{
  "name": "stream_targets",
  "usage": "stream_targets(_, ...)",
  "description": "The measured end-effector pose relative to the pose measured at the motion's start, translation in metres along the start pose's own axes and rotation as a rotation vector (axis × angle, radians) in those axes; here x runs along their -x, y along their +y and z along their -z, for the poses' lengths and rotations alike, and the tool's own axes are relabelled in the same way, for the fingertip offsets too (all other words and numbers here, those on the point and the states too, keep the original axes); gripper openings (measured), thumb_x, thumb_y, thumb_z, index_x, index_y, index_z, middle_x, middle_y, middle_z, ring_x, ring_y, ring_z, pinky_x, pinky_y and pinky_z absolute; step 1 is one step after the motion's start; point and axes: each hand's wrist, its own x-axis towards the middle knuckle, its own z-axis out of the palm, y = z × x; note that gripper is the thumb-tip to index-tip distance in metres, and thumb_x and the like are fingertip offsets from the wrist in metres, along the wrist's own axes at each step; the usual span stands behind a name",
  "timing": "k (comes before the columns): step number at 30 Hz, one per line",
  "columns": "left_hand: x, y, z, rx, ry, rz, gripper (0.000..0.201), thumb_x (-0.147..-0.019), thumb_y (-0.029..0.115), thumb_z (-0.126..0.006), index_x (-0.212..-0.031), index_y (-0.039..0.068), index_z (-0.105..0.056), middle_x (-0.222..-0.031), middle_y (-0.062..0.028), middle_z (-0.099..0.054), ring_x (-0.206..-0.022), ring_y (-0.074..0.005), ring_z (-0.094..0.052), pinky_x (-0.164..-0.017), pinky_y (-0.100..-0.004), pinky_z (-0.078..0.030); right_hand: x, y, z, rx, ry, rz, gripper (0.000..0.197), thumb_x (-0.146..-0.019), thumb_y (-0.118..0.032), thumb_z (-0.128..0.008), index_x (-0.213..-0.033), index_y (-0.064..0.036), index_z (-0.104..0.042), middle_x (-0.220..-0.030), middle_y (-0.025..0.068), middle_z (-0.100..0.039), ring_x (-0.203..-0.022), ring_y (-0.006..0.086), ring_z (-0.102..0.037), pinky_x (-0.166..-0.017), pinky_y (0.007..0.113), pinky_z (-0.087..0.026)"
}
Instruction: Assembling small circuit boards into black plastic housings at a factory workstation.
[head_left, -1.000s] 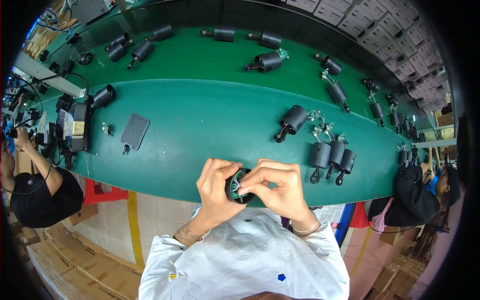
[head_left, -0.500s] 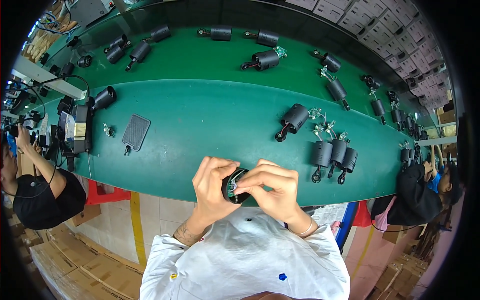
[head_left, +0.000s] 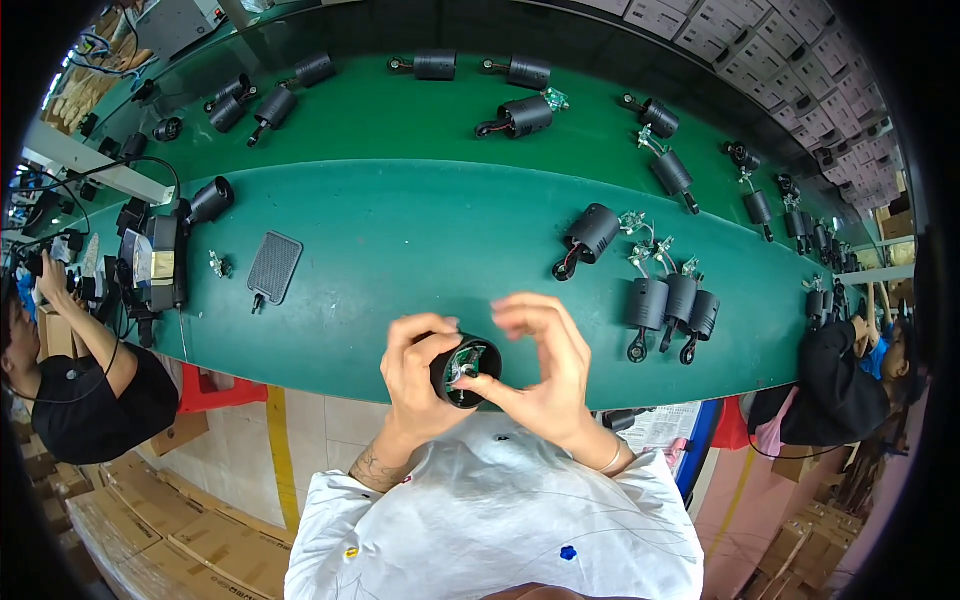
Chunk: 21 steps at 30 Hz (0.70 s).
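Observation:
Close to the table's front edge, my left hand [head_left: 412, 372] is wrapped round a black cylindrical housing [head_left: 490, 362], its open end turned up toward me. Inside that end sits a green circuit board [head_left: 480, 352]. The thumb of my right hand [head_left: 552, 372] reaches into the opening and touches the board, while its fingers are lifted and spread apart from the housing. To the right on the table stand several black housings [head_left: 648, 302] with circuit boards [head_left: 640, 258] hanging out on wires. A loose circuit board [head_left: 219, 264] lies at the left beside a dark grey mesh panel [head_left: 275, 268].
A green belt [head_left: 380, 120] behind the table [head_left: 400, 250] carries several more black housings [head_left: 436, 66]. A black device [head_left: 165, 260] and a lying housing [head_left: 211, 199] are at the left. People [head_left: 95, 395] work at both sides. Cartons [head_left: 190, 520] stand on the floor.
My right fingers have lifted away from the housing and spread, leaving the thumb inside. The housing's opening now faces me more. Housings on the belt have shifted slightly left.

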Motion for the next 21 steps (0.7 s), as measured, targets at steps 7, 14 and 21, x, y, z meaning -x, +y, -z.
stream_targets(7, 0.009, 0.0, -0.001, 0.084, 0.069, -0.003, 0.058, -0.066, 0.013, -0.082, -0.107, 0.01, -0.041, -0.107, -0.0137, -0.042, -0.085, -0.0259, -0.058, -0.072, -0.0373, -0.054, -0.005, 0.011, 0.01, -0.162, -0.274, -0.001, 0.041, -0.063, -0.002, -0.079, -0.103, -0.0003, -0.068, -0.104, 0.0102, -0.066, -0.091, 0.0248, -0.065, -0.077, 0.029, -0.052)
stream_targets(14, 0.006, 0.002, -0.003, 0.106, 0.053, 0.053, 0.063, -0.064, 0.013, -0.084, -0.108, 0.009, -0.039, -0.107, -0.0142, -0.042, -0.089, -0.0263, -0.057, -0.071, -0.0358, -0.054, -0.002, 0.011, 0.01, -0.161, -0.272, -0.038, 0.046, -0.063, 0.0, -0.078, -0.107, -0.0001, -0.068, -0.106, 0.0109, -0.066, -0.095, 0.025, -0.065, -0.079, 0.03, -0.053)
stream_targets(21, 0.006, 0.003, -0.004, 0.051, 0.042, 0.102, 0.065, -0.063, 0.012, -0.085, -0.109, 0.009, -0.038, -0.105, -0.0135, -0.041, -0.091, -0.0256, -0.055, -0.072, -0.0351, -0.054, -0.002, 0.012, 0.007, -0.201, -0.261, -0.066, 0.045, -0.063, 0.001, -0.078, -0.107, -0.0004, -0.068, -0.107, 0.0109, -0.065, -0.098, 0.0242, -0.064, -0.081, 0.031, -0.053)
